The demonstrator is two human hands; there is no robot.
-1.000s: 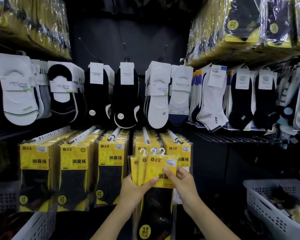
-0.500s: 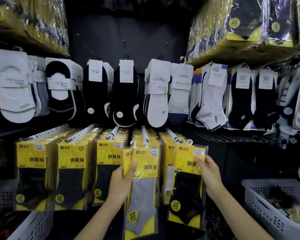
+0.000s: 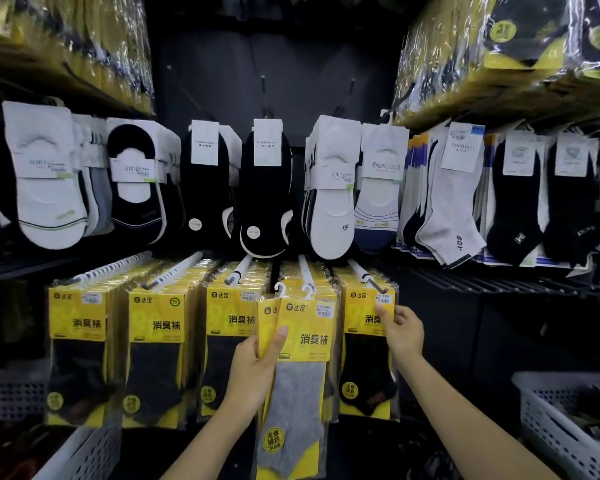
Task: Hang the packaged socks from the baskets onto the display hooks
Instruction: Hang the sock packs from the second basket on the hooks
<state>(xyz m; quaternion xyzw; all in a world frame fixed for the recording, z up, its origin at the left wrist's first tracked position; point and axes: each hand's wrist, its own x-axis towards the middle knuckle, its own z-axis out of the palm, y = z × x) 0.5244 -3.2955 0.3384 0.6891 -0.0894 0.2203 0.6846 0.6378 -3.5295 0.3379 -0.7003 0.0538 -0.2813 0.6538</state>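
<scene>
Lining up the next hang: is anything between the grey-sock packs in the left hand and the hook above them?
Nothing visible. The grey-sock packs in the left hand sit with their hangers right at the tip of the display hook, which is already crowded with yellow packs. The right hand is aside on the black-sock pack.

Five white display hooks (image 3: 174,271) project forward in a lower row, each loaded with a dense stack of yellow sock packs (image 3: 156,341), while dark upper hooks (image 3: 264,95) on the black back panel (image 3: 309,57) carry carded low-cut socks (image 3: 265,192) side by side
</scene>
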